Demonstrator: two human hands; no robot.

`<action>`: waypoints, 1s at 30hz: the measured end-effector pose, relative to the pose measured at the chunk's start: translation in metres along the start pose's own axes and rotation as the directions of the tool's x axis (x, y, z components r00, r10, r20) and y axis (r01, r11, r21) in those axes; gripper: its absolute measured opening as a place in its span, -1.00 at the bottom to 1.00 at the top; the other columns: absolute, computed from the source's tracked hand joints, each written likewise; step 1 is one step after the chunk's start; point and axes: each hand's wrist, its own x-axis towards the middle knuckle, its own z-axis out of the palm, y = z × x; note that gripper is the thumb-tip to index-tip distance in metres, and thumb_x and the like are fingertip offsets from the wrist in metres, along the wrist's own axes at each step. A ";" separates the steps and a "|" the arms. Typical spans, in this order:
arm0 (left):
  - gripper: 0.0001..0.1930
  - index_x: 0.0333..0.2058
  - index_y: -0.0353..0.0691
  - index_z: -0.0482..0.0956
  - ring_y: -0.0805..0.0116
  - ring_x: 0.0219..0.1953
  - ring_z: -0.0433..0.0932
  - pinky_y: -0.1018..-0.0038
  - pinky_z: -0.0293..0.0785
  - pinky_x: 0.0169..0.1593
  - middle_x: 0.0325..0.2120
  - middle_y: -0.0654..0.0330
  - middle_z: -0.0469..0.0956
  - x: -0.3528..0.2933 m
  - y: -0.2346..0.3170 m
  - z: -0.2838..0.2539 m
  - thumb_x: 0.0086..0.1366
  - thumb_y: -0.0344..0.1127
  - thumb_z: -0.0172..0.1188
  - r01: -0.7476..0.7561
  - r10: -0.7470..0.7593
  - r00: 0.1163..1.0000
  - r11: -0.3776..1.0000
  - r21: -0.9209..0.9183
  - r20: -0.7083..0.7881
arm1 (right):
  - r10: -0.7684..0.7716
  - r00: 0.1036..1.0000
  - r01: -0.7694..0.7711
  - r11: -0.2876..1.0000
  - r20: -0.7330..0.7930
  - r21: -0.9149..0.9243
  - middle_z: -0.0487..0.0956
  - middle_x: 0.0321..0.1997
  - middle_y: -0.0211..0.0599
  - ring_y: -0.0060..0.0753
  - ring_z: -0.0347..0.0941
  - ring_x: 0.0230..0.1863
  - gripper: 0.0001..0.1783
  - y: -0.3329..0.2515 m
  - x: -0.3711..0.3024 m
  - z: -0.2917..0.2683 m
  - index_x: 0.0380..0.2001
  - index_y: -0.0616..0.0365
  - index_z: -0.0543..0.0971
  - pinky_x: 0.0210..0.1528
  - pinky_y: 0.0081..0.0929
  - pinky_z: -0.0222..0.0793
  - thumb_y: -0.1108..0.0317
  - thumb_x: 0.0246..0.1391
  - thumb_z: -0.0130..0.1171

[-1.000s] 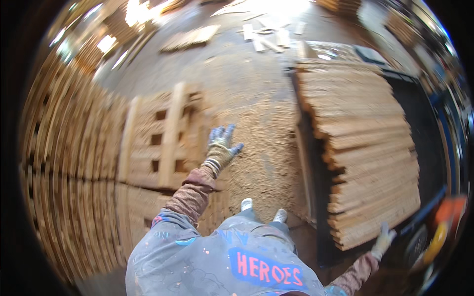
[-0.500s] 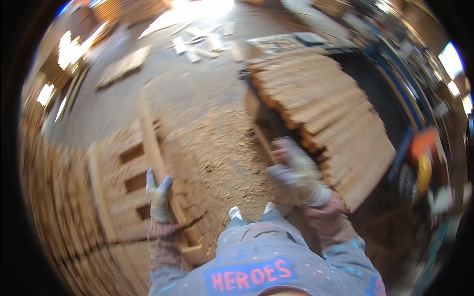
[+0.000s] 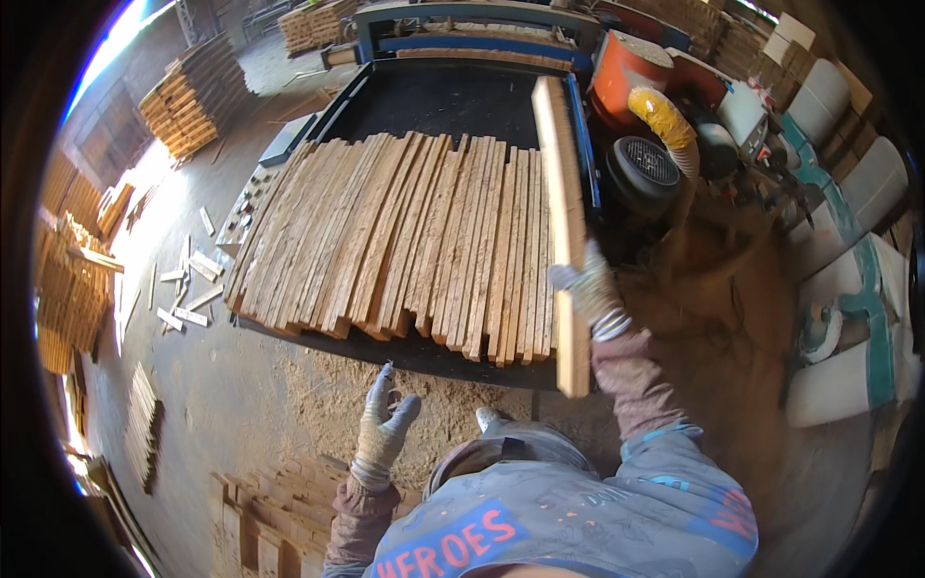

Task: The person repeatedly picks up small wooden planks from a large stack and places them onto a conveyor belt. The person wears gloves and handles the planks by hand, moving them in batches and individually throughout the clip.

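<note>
Side by side on a black-topped table [image 3: 424, 101] lies a row of long wooden strips [image 3: 414, 231], their near ends uneven. At the right end of that row stretches a longer, thicker wooden plank [image 3: 561, 193], its near end jutting past the table's front edge. My gloved right hand [image 3: 592, 294] is closed on the plank's right side, fingers lapping onto its upper face. My gloved left hand [image 3: 383, 429] hovers in front of the table, thumb and fingers apart, with nothing in it. Below and left of it is a stack of wood [image 3: 275, 506] at floor level.
A blue frame [image 3: 472, 43] spans the table's far end. To the right stand an orange machine [image 3: 626, 82], a yellow-ended hose [image 3: 665, 120] and large white bags [image 3: 848, 328]. Loose offcuts [image 3: 188, 289] and sawdust [image 3: 318, 385] lie on the floor. Stacked timber [image 3: 193, 101] rises at far left.
My view has swung right, from the floor-level stack to face the table squarely. My right hand now grips the plank; my left hand has come away from the stack.
</note>
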 end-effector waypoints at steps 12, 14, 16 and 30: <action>-0.27 0.29 -0.36 0.37 -0.09 0.27 0.39 0.14 0.29 0.36 0.23 -0.18 0.41 -0.078 -0.134 -0.355 0.24 -0.13 0.41 0.592 0.400 0.394 0.578 0.561 -0.828 | -0.136 0.988 0.059 0.782 -0.078 -0.620 0.67 -0.24 -0.21 -0.37 0.53 -0.19 -0.42 0.099 0.128 -0.096 -0.10 0.27 0.69 -0.03 -0.30 0.46 -0.13 0.33 0.17; -0.20 0.28 -0.32 0.39 -0.19 0.22 0.41 0.07 0.31 0.33 0.19 -0.23 0.44 -0.158 -0.142 -0.389 0.16 -0.02 0.45 0.814 0.385 0.151 0.473 0.335 -0.910 | -0.279 0.960 0.157 0.574 -0.012 -0.804 0.63 -0.14 -0.06 -0.24 0.50 -0.13 -0.51 0.077 0.120 -0.085 -0.09 0.38 0.53 -0.01 -0.19 0.45 0.11 0.19 0.32; -0.17 0.28 -0.29 0.40 -0.21 0.20 0.42 0.04 0.32 0.32 0.15 -0.24 0.47 -0.258 -0.155 -0.436 0.14 0.04 0.45 0.883 0.449 -0.054 0.439 0.168 -0.892 | -0.329 0.944 0.225 0.649 -0.002 -0.726 0.57 -0.01 0.05 -0.10 0.49 -0.06 -0.51 0.045 0.103 -0.010 0.08 0.41 0.43 0.06 -0.17 0.43 0.29 0.18 0.19; 0.26 0.51 0.12 -0.03 -0.25 0.44 0.13 -0.10 0.13 0.42 0.44 -0.14 0.16 -0.485 -0.169 -0.517 -0.08 0.18 0.58 0.728 -0.232 -0.469 0.445 -0.521 -0.852 | -0.203 0.519 0.848 0.247 0.830 -0.470 0.46 0.07 -0.32 -0.49 0.34 0.01 -0.21 0.089 0.057 0.417 0.50 0.00 0.22 0.11 -0.48 0.34 0.22 0.29 0.30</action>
